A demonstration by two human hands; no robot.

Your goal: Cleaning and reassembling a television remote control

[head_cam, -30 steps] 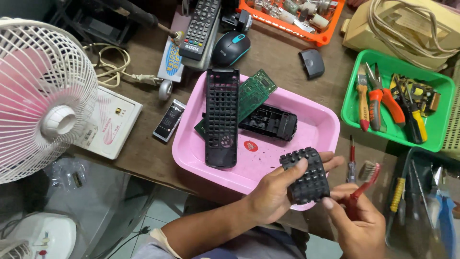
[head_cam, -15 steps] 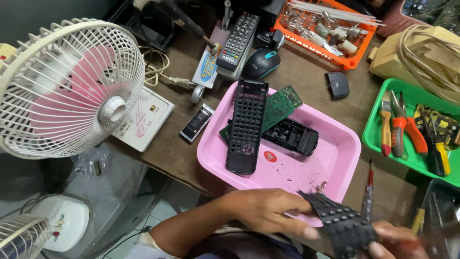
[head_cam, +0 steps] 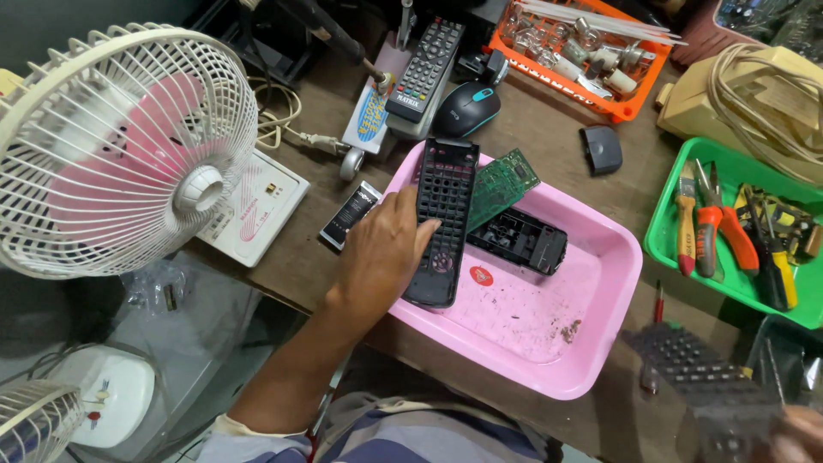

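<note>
Two trays (pink (head_cam: 600, 343), green (head_cam: 664, 227)) on cluttered brown workbench (head_cam: 549, 129)

The left hand (head_cam: 386, 253) lies on the near end of the remote front cover (head_cam: 444, 219), its fingers (head_cam: 410, 225) across the cover's left edge. That cover rests in the tray (head_cam: 600, 343), propped on its far rim. Just right of the fingers lie a circuit board (head_cam: 501, 182) and the remote back shell (head_cam: 518, 241). Left of them, on the table (head_cam: 549, 129), lies a small battery (head_cam: 349, 215); further left stands a fan (head_cam: 120, 150). Beyond the fingertips sit a computer mouse (head_cam: 467, 110) and a second remote (head_cam: 424, 69). At the near right, the right hand (head_cam: 793, 437) holds a rubber keypad (head_cam: 703, 386).
</note>
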